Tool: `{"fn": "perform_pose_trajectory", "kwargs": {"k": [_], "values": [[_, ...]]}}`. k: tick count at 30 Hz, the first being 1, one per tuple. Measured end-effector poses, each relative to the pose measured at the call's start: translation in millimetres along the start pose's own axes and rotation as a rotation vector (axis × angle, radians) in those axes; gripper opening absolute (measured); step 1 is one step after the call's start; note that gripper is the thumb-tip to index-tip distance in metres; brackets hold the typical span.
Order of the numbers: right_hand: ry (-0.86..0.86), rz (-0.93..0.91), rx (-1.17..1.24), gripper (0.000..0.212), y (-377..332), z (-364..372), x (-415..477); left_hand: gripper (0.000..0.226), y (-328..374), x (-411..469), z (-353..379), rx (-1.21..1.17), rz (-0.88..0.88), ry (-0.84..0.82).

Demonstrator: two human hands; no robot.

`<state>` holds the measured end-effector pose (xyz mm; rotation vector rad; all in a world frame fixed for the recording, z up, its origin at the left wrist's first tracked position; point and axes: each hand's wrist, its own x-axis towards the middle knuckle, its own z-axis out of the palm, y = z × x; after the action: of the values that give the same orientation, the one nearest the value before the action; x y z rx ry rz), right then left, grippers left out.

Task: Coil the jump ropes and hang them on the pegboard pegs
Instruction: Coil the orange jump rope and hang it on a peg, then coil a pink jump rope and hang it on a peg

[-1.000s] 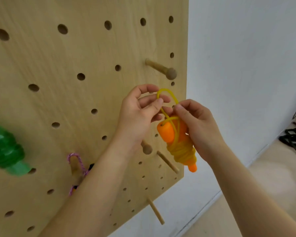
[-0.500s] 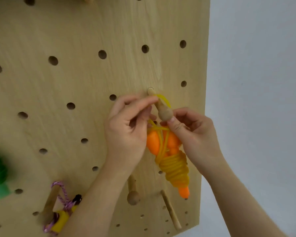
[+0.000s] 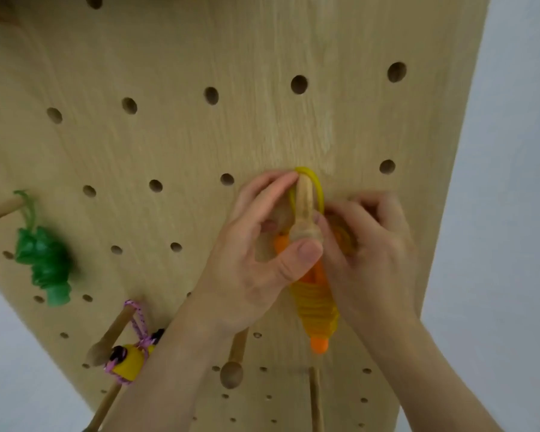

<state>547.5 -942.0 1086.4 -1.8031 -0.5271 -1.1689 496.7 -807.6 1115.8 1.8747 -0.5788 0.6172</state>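
- My left hand (image 3: 256, 254): forefinger along the peg (image 3: 304, 207), tip touching the yellow jump rope (image 3: 317, 307) loop; I can't tell its grip.
- My right hand (image 3: 368, 244): curled fingers pinch that loop.

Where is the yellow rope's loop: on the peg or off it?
On: the yellow rope has its loop arched over the peg behind its knob. The left hand and right hand hold it.

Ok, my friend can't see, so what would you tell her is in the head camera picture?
A left hand and a right hand hold a coiled yellow jump rope with orange handles, its loop hooked over a wooden peg on a pegboard. A green rope and a pink rope hang on pegs to the left.
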Motion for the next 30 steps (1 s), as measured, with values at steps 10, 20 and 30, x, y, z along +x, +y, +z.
{"fn": "perform_pose_trajectory", "kwargs": {"k": [10, 20, 30], "values": [[-0.162, 0.074, 0.143, 0.006, -32.7, -28.8, -48.9, 0.037, 11.1, -25.6, -21.0, 0.012, -0.021, 0.160], [-1.247, -0.069, 0.212, 0.017, -171.9, 57.9, -174.6, 0.029, -0.7, -257.3, -167.2, 0.251, -0.452, 0.335], [-1.901, 0.017, 0.255, 0.020, -301.9, 230.2, -399.5, 0.032, -44.8, -561.8, -312.6, 0.468, -1.295, 0.671]]}}
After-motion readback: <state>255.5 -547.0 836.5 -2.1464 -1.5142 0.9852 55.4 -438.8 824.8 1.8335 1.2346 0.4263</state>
